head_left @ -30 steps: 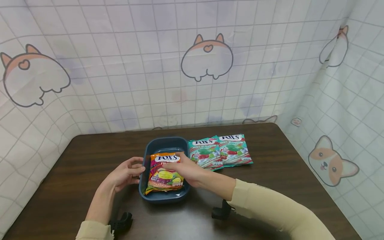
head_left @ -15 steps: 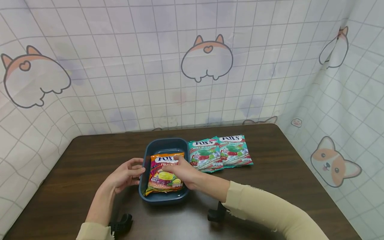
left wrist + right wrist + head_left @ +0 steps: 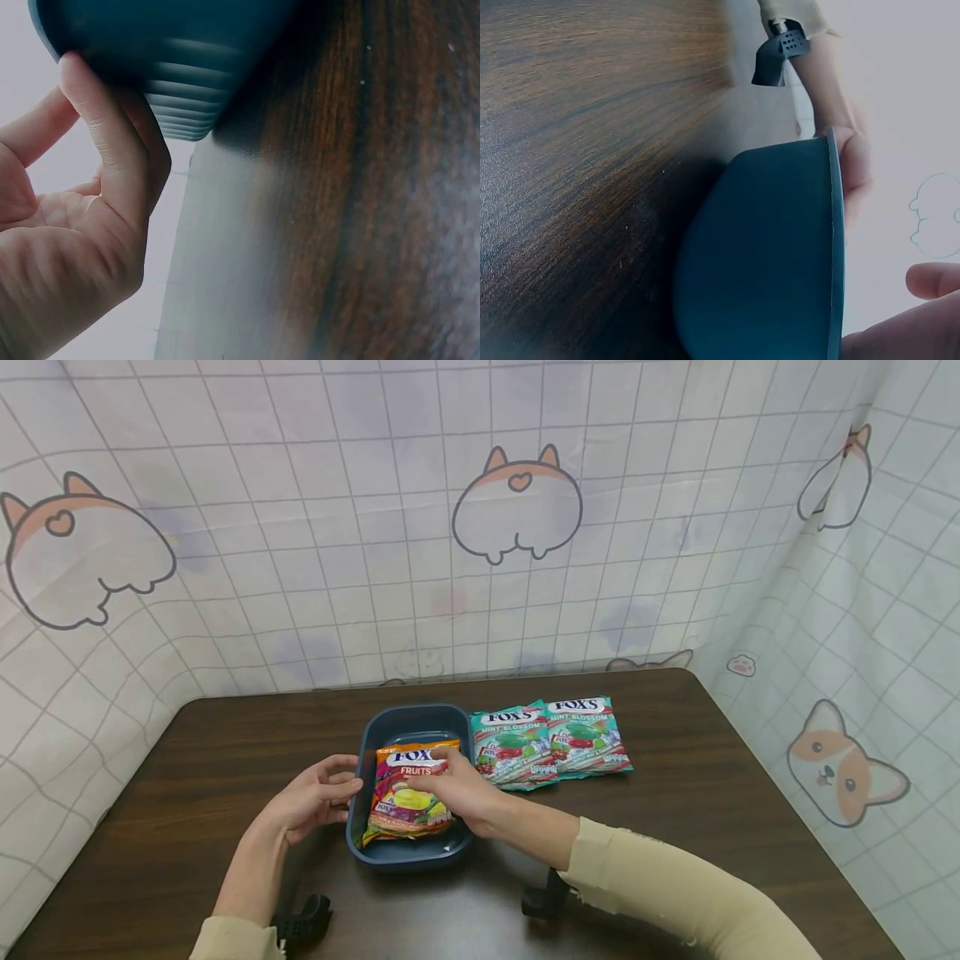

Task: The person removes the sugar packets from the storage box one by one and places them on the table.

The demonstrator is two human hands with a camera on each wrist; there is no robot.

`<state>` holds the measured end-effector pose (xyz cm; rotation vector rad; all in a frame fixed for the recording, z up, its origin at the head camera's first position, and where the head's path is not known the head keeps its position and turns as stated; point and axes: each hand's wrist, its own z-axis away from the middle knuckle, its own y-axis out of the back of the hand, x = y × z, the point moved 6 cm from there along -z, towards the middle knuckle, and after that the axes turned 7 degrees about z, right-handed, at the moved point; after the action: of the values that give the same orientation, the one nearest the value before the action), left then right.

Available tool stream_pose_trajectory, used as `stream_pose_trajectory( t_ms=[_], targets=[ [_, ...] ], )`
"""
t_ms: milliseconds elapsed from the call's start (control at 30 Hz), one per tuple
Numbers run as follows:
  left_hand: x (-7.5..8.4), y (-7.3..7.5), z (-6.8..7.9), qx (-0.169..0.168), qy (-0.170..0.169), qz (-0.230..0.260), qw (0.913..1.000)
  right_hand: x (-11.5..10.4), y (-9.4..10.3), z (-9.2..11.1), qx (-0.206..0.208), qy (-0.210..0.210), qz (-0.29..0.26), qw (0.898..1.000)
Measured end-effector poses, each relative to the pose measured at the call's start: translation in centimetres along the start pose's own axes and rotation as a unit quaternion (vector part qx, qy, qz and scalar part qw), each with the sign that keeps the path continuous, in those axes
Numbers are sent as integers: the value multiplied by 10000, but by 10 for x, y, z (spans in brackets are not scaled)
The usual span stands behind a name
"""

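Note:
A blue rectangular container stands near the middle of the table. Inside it lies an orange and purple Fox's Fruits candy bag. My left hand holds the container's left rim with bent fingers; in the left wrist view its fingertip sits right at the rim. My right hand reaches over the right wall and holds the bag's upper right side, its thumb across the front and the other fingers mostly hidden. In the right wrist view, the container's outer wall hides the bag.
Two green Fox's Mint Blossom candy bags lie overlapping just right of the container. The dark wooden table ends at a white grid-patterned cloth. Each wrist carries a black camera mount.
My right hand has shifted slightly down and left over the fruit candy bag, whose upper right corner now shows. My left hand and the container have stayed put.

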<state>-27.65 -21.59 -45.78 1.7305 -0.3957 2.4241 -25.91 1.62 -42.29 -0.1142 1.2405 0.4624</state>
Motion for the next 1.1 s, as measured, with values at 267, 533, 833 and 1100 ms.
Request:
stream_pose_trajectory(
  t_ms=[267,533,833,1100],
  targets=[
    [0,1,0,-59,-8,14,10000,-1,3,0,-72,66,-377,9992],
    [0,1,1,-78,-24,14,10000,-3,4,1,-178,104,-704,9973],
    [-1,2,0,-90,-23,61,9999,-5,5,0,-173,133,-681,9974],
    [0,2,0,-84,-18,62,9999,-6,5,1,-239,-11,-479,9986]
  ],
)
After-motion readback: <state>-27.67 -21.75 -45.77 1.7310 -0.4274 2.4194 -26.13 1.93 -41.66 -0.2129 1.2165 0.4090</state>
